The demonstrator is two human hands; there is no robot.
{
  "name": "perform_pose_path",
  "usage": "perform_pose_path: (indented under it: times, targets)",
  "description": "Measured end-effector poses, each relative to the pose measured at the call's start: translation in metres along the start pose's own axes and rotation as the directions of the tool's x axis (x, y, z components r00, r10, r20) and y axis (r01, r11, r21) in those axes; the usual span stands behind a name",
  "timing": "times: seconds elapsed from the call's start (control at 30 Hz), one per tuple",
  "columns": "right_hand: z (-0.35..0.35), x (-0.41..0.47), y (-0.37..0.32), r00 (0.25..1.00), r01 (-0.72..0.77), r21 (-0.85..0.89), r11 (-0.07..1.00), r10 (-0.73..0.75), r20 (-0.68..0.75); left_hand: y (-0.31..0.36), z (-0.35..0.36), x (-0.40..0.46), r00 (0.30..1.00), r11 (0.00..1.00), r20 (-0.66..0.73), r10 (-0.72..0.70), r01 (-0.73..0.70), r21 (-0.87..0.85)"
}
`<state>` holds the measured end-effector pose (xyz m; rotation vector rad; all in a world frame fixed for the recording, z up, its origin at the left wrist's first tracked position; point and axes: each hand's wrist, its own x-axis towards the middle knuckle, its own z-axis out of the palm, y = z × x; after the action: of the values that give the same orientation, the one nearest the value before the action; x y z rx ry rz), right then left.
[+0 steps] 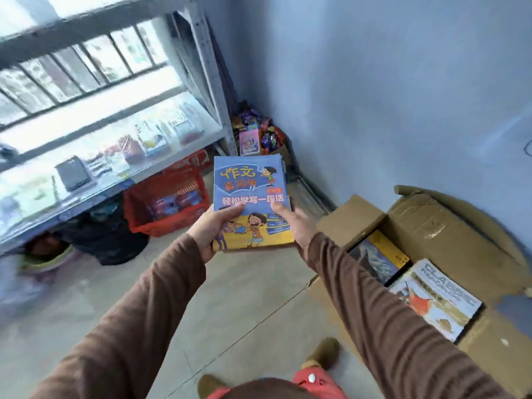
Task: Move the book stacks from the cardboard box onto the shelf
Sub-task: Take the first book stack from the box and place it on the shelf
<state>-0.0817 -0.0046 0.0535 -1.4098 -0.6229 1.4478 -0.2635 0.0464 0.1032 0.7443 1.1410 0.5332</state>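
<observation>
I hold a stack of books [250, 185] with a blue and yellow cartoon cover in front of me, above the floor. My left hand [211, 228] grips its near left corner, thumb on the cover. My right hand [296, 226] grips the near right corner the same way. The open cardboard box [437, 226] stands on the floor to the right, with a dark-covered stack [377, 256] and a white "Classic" stack [434, 298] inside. The grey metal shelf [115, 165] is at the left, blurred, with small packets on its board.
A red plastic basket [169, 203] with goods sits under the shelf, beside a dark bag [106, 237]. A box of colourful packets [259, 136] fills the corner against the blue wall. Bare concrete floor lies between shelf and cardboard box. My feet show at the bottom.
</observation>
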Motion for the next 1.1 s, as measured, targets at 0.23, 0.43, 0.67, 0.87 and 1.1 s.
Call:
perform_pose_path:
  times: [0.23, 0.43, 0.67, 0.87, 1.1]
  targets:
    - [0.233, 0.011, 0.017, 0.973, 0.001, -0.055, 0.998, 0.012, 0.231, 0.028, -0.207, -0.095, 0.978, 0.974, -0.193, 0.075, -0.113, -0.195]
    - [0.399, 0.007, 0.012, 0.914, -0.049, -0.060, 0.997, 0.069, 0.400, 0.050, -0.351, -0.153, 0.931, 0.921, -0.342, 0.127, -0.239, -0.309]
    - [0.557, 0.036, -0.002, 0.791, 0.035, -0.137, 0.990, 0.056, 0.609, 0.092, -0.477, -0.182, 0.856, 0.840, -0.480, 0.192, -0.396, -0.371]
    - [0.696, 0.062, -0.016, 0.666, 0.039, -0.099, 0.994, 0.048, 0.745, 0.149, -0.577, -0.210, 0.739, 0.798, -0.641, 0.205, -0.506, -0.327]
    - [0.869, 0.063, -0.021, 0.493, 0.135, -0.055, 0.989, -0.019, 0.870, 0.191, -0.724, -0.260, 0.577, 0.729, -0.782, 0.236, -0.637, -0.251]
